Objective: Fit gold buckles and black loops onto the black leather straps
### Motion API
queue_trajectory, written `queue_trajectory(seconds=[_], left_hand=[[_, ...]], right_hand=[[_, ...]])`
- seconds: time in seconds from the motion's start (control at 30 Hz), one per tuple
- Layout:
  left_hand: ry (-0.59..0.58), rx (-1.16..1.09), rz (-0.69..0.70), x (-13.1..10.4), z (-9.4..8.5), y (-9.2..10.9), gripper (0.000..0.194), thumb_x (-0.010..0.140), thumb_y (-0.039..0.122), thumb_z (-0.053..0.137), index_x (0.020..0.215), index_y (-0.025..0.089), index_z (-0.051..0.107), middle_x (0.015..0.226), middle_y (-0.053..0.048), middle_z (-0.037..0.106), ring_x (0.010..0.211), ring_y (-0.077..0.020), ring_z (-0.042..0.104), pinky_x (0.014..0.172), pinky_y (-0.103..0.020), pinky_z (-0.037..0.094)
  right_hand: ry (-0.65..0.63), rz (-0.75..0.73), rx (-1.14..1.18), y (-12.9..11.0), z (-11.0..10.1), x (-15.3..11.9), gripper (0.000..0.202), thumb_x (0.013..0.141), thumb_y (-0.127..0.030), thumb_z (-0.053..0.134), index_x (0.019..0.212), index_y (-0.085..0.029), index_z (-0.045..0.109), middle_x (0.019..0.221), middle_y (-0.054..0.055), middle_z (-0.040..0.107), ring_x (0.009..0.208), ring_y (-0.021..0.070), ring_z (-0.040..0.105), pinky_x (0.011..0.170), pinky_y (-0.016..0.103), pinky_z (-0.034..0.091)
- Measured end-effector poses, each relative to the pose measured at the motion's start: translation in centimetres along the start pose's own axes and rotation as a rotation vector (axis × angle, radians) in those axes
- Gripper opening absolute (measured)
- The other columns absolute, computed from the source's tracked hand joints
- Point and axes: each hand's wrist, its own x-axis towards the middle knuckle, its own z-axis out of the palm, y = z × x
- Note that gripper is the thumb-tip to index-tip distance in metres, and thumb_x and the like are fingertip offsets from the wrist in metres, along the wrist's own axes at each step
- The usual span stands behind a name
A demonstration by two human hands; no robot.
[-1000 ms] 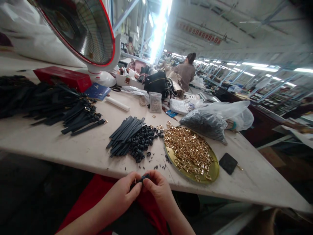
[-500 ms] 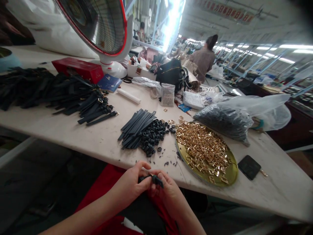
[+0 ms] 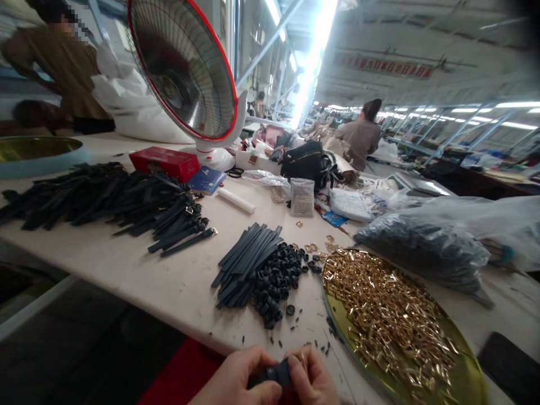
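At the table's front edge, my left hand (image 3: 240,378) and my right hand (image 3: 313,379) are close together, both closed on one short dark strap (image 3: 279,372). The thumbs press on it from either side, and the fingers hide much of it. Beyond them, flat dark strips (image 3: 247,260) lie in a stack beside a heap of small black loops (image 3: 276,284). To the right of my hands, gold buckles (image 3: 388,304) are piled on a round gold tray (image 3: 472,365).
Finished-looking straps with buckles (image 3: 105,197) form a long pile at left. Behind stand a red box (image 3: 164,162), a round red-rimmed heater (image 3: 185,73) and a black bag (image 3: 306,163). A plastic bag of dark pieces (image 3: 422,242) lies at right, near a dark flat object (image 3: 508,360).
The view has tilted up and come nearer, so my hands sit lower in the picture. Both hands keep hold of the strap, the right thumb now pressing on its end.
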Motion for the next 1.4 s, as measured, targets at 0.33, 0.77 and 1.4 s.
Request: queue_trajectory(seconds=[0.33,0.77,1.4], left_hand=[[-0.123,-0.09,0.012,0.4,0.1,-0.6,0.034,0.071,0.019,0.053,0.104,0.013,0.056,0.085,-0.002,0.064,0.062,-0.0114,0.056,0.06,-0.022,0.044],[-0.177,0.005,0.049,-0.1,0.9,-1.3,0.032,0.077,0.019,0.045,0.107,0.014,0.053,0.081,-0.003,0.065,0.069,-0.0137,0.062,0.061,-0.022,0.045],[-0.224,0.5,0.156,-2.9,0.9,-1.3,0.037,0.086,0.034,0.03,0.062,0.017,0.052,0.058,0.002,0.053,0.052,-0.0107,0.048,0.049,-0.019,0.034]], right_hand=[[-0.282,-0.168,-0.58,-2.8,-0.9,-2.4,0.014,0.085,-0.03,0.042,0.083,-0.019,0.051,0.065,-0.003,0.054,0.06,0.0126,0.052,0.054,0.023,0.039],[-0.028,-0.196,-0.576,-1.9,0.4,-4.2,0.022,0.088,-0.037,0.036,0.08,-0.02,0.047,0.062,-0.003,0.051,0.053,0.0127,0.05,0.051,0.023,0.038],[-0.241,-0.216,-0.556,-1.3,0.6,-7.3,0.03,0.09,-0.036,0.034,0.107,-0.02,0.052,0.096,0.007,0.065,0.088,0.0172,0.061,0.077,0.027,0.047]])
